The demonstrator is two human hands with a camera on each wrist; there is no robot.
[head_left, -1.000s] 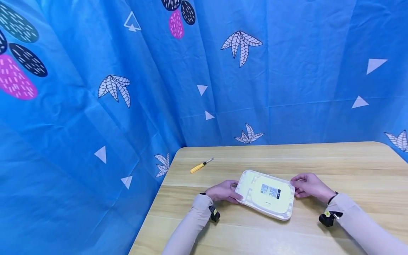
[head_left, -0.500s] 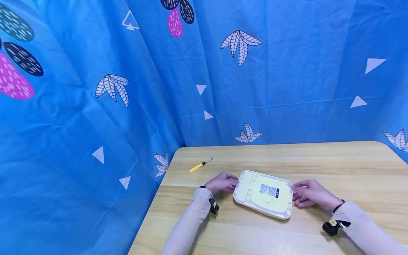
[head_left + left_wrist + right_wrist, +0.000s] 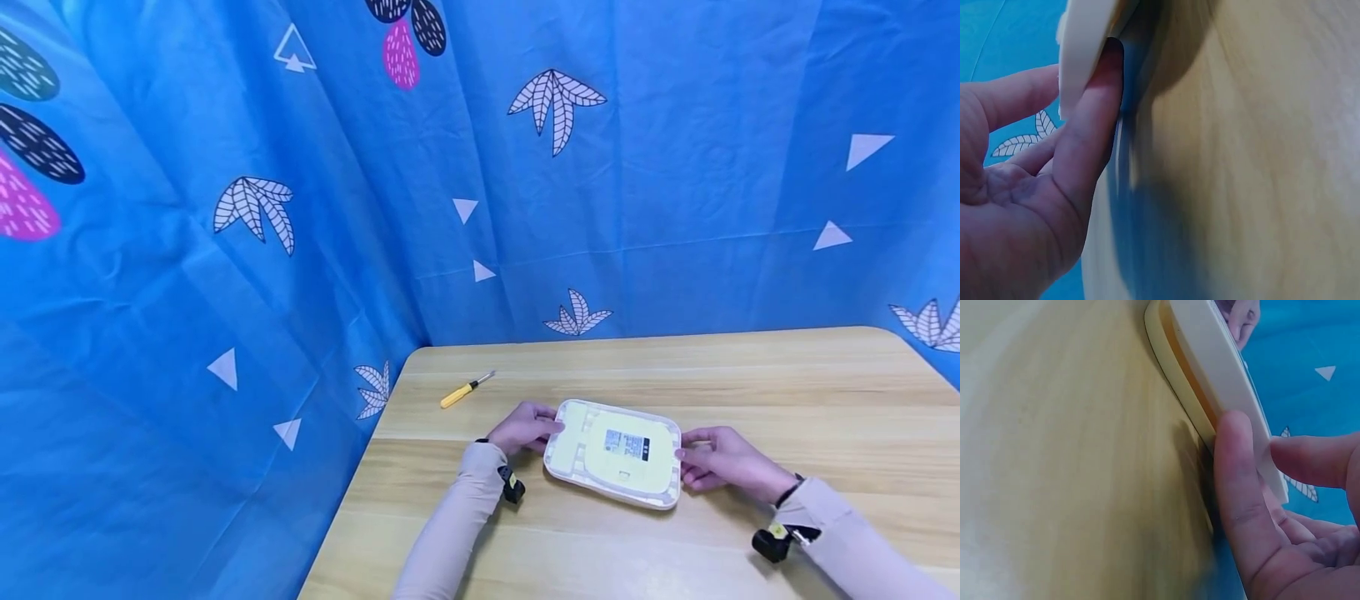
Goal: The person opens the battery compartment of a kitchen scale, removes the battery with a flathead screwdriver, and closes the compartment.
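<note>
Both hands were on the white router (image 3: pixel 613 453), which lay label-up near the table's (image 3: pixel 787 383) front edge. The left hand (image 3: pixel 527 427) pinched its left edge and the right hand (image 3: pixel 723 459) pinched its right. Farther back, a yellow screwdriver (image 3: pixel 466 389) sat near the blue curtain (image 3: pixel 315 208).
</note>
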